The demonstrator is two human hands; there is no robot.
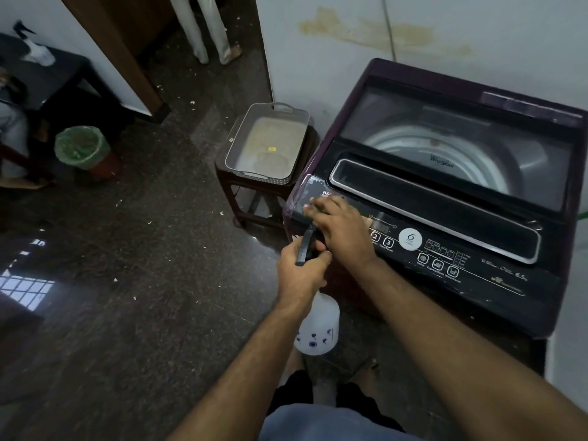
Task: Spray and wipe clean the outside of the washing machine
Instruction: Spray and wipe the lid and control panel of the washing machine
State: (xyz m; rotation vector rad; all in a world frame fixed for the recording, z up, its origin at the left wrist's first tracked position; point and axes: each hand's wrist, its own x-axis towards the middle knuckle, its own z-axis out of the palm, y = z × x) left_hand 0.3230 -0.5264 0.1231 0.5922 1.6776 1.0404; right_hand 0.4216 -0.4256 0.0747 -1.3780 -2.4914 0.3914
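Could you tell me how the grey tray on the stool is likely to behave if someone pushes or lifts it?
The grey tray overhangs the stool, so a push would probably slide or tip it. Its moulded rim and end handles suggest rigid, fairly light plastic. The small yellow item inside would likely slide about if tilted.

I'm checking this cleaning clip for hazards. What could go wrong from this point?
1. The right hand presses on the control panel near the numbered buttons; wiping there could trigger a button, and spray might seep into the electronics.
2. The left hand holds the spray bottle by its trigger just beside the right hand, so a squeeze would probably wet that hand rather than the washer.
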